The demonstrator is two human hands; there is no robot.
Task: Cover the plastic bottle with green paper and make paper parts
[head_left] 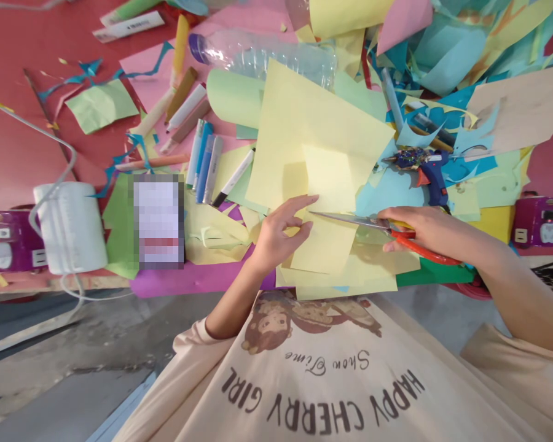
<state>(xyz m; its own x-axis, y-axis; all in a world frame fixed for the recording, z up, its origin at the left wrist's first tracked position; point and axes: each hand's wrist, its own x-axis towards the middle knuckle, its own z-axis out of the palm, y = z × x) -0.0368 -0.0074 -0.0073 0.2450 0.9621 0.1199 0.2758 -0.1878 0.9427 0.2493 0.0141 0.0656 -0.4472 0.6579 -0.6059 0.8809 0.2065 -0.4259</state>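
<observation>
My right hand point(417, 228) is closed round the orange-red handles of a pair of scissors point(354, 219), whose blades point left. The blades lie across a pale yellow sheet of paper point(330, 178), and their tips come close to my left fingers. My left hand point(283, 230) holds the left side of this sheet, index finger and thumb curved towards each other at its edge. Beneath and behind it lies a larger yellow sheet point(313, 113). More yellow paper point(327, 252) lies below the blades, near the table's front edge.
A glue gun point(435, 175) lies right of the paper, among blue scraps. Several markers point(205, 161) and a phone point(159, 221) are on the left. A plastic bottle point(262, 55) lies behind. A white roll point(70, 227) with a cable stands far left.
</observation>
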